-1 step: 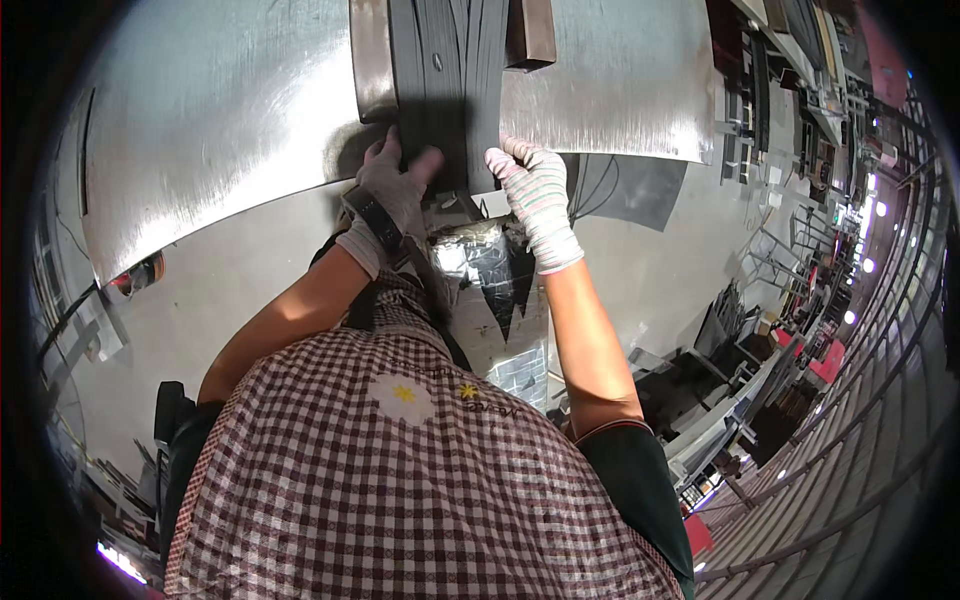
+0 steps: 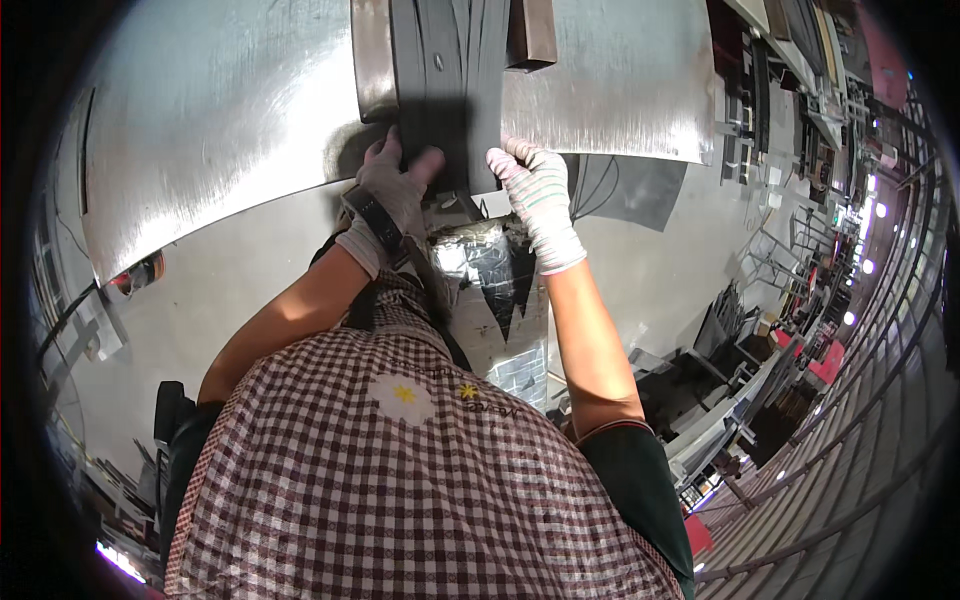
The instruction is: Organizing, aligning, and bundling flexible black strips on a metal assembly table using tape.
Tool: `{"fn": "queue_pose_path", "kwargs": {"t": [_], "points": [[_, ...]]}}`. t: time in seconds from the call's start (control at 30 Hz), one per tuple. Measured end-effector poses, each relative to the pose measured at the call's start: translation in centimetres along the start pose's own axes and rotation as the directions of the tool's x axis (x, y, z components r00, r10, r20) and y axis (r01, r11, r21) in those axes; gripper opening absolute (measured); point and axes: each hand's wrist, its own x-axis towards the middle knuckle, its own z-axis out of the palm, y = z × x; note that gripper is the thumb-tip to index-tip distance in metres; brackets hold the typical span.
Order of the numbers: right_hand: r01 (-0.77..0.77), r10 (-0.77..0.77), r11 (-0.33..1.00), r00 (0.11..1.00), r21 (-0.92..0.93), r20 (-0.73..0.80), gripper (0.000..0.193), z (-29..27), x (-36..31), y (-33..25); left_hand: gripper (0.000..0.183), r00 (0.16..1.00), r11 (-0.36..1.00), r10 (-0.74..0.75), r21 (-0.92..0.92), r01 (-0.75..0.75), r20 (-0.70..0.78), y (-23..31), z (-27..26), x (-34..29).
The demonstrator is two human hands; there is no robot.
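Observation:
A stack of long, flat dark grey strips (image 2: 436,95) runs down the top middle between two brown metal bars. My left hand (image 2: 392,183), in a pale glove with a dark band at the wrist, is at the stack's lower left edge. Its thumb lies over the strips and stands apart from the fingers, which are beside the left bar (image 2: 376,60). At the lower right edge is my right hand (image 2: 535,190) in a striped knit glove. Thumb and fingertips are pinched together at the strips' side; what lies between them is mostly hidden.
A shiny metal table (image 2: 230,110) spreads to both sides, its edge curving just past my hands. The right bar (image 2: 532,35) ends above my right hand. Below the strips stands a support wrapped in shiny tape (image 2: 480,260). Racks and stock (image 2: 790,340) fill the right side.
Almost nothing differs. The right hand has shifted very slightly to the right along with the strips' edge; the left hand stays in place.

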Motion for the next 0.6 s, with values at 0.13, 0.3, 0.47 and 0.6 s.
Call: {"fn": "queue_pose_path", "kwargs": {"t": [0.13, 0.3, 0.47, 0.6], "points": [[0.089, -0.089, 0.991, 0.996, -0.1, 0.005, 0.035, -0.4, -0.4, -1.4, 0.09, 0.999, 0.998, -0.004, 0.064, 0.001, 0.041, -0.2, -0.4, 0.5], [0.129, -0.129, 0.985, 0.992, -0.111, 0.003, 0.034, -0.5, 0.3, -0.3, 0.095, 0.997, 0.998, -0.009, 0.067, 0.004, 0.08, -1.1, -0.1, 1.7], [0.252, -0.252, 0.919, 0.967, -0.303, 0.039, 0.033, -0.7, 0.7, -0.5, 0.099, 0.991, 0.998, -0.059, 0.04, 0.054, 0.123, -1.9, 0.3, 2.7], [0.236, -0.246, 0.908, 0.969, -0.348, 0.014, 0.032, 0.1, 0.1, -1.2, 0.07, 0.999, 1.0, -0.024, 0.02, 0.023, 0.048, -0.7, 0.1, 1.9]]}}
